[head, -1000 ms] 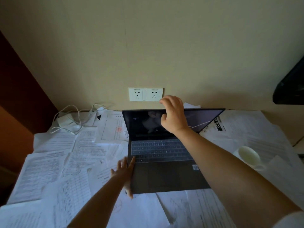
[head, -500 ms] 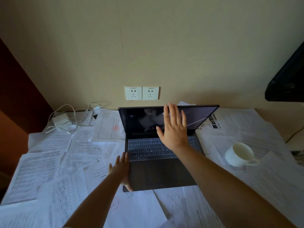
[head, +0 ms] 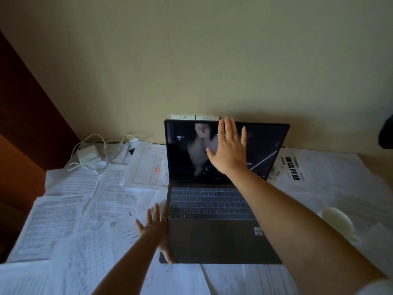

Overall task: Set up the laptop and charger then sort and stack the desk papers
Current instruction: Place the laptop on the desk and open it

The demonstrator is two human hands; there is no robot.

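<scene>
- Against the wall, mid-counter, the laptop (head: 214, 209) sits open on loose papers (head: 85, 209), its dark screen nearly upright and covering most of the wall sockets (head: 194, 117) behind it.
- Right hand (head: 228, 150): flat, fingers straight, palm pressed on the screen near its top edge.
- Left hand (head: 156, 227): spread, fingers straight, resting along the laptop's left edge to steady the base.
- Left of the laptop, well apart, the white charger (head: 88, 155) lies unplugged with its cable looped.
- Risk: a hard push on the screen could tip the lid into the wall or slide the base over the slippery papers.
- Right of the laptop, a white cup (head: 337, 220) stands near the right forearm; a careless sweep could knock it over.
</scene>
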